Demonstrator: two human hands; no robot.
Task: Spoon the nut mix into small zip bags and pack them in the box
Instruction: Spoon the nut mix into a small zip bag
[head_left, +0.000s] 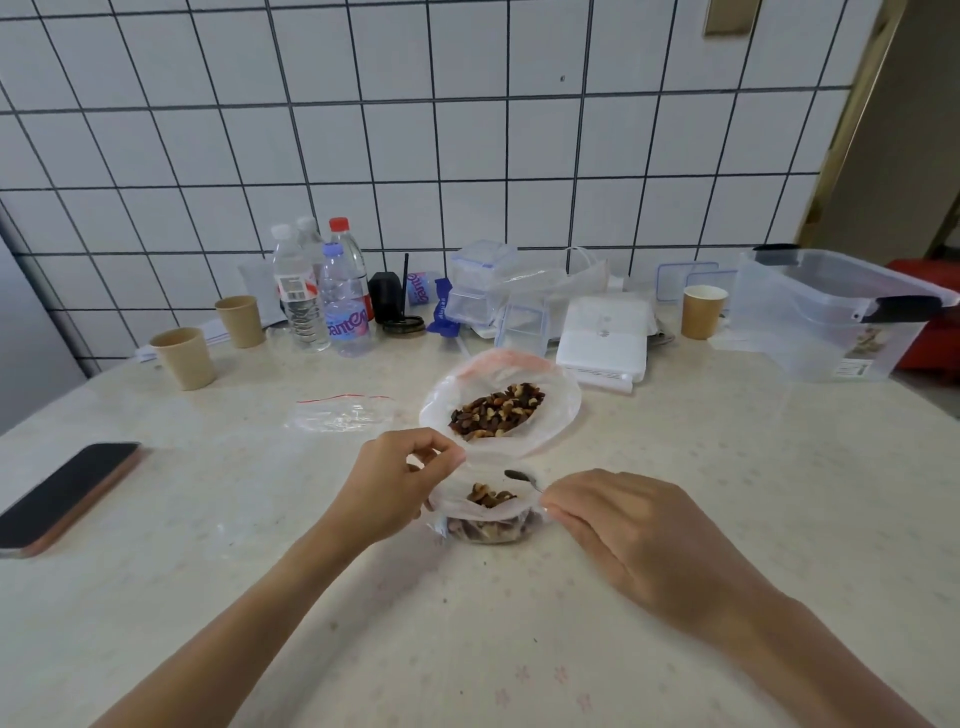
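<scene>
A small zip bag (485, 522) partly filled with nuts stands on the table in front of me. My left hand (395, 488) pinches the bag's left rim and holds its mouth wide. My right hand (623, 530) grips a metal spoon (521, 478) by the handle; its bowl hovers over the bag's far edge. Just behind lies the large open bag of nut mix (498, 408). An empty small zip bag (343, 413) with a red seal lies flat to the left. The clear plastic box (831, 312) stands at the far right.
A dark phone (67, 493) lies at the left edge. Three paper cups (184, 358), several water bottles (322, 291), clear lidded containers (483, 286) and a white package (605, 338) line the back by the tiled wall.
</scene>
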